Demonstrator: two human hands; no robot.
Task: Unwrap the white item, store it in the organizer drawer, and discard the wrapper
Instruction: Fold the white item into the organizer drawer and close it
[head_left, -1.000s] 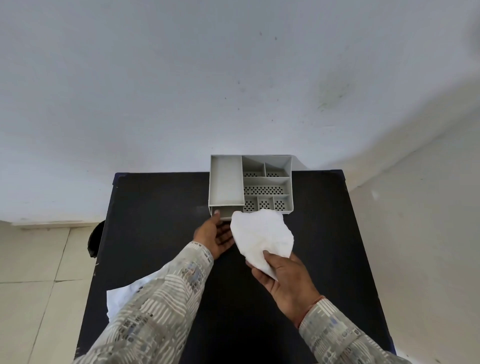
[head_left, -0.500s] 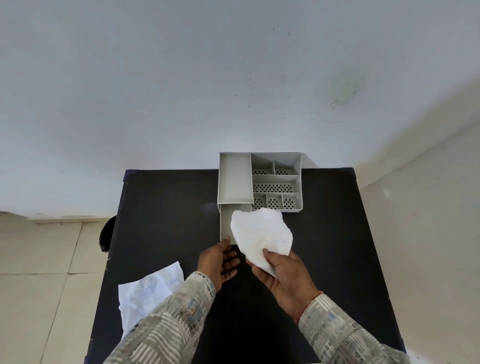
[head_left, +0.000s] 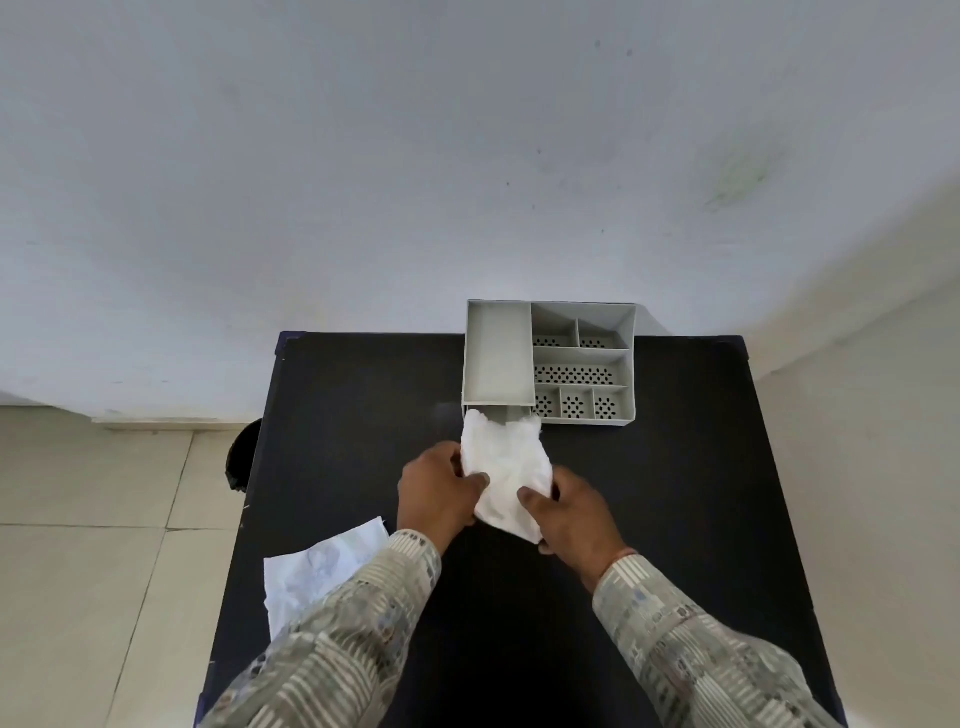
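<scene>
A crumpled white item (head_left: 506, 467) hangs above the black table (head_left: 363, 415), held from both sides. My left hand (head_left: 439, 486) grips its left edge and my right hand (head_left: 569, 512) grips its lower right. Just behind it stands the grey organizer (head_left: 498, 353), with several perforated compartments on its right. Its drawer (head_left: 506, 413) is pulled out toward me and is mostly hidden by the white item. A flat white wrapper (head_left: 317, 566) lies at the table's left front edge, partly under my left sleeve.
The table stands against a white wall. A dark round object (head_left: 241, 460) sits on the tiled floor (head_left: 104, 519) by the table's left edge. Bare black tabletop lies left and right of the organizer.
My left hand pulled the drawer out toward me, then let go and took hold of the white item's left side. The right hand kept its hold throughout.
</scene>
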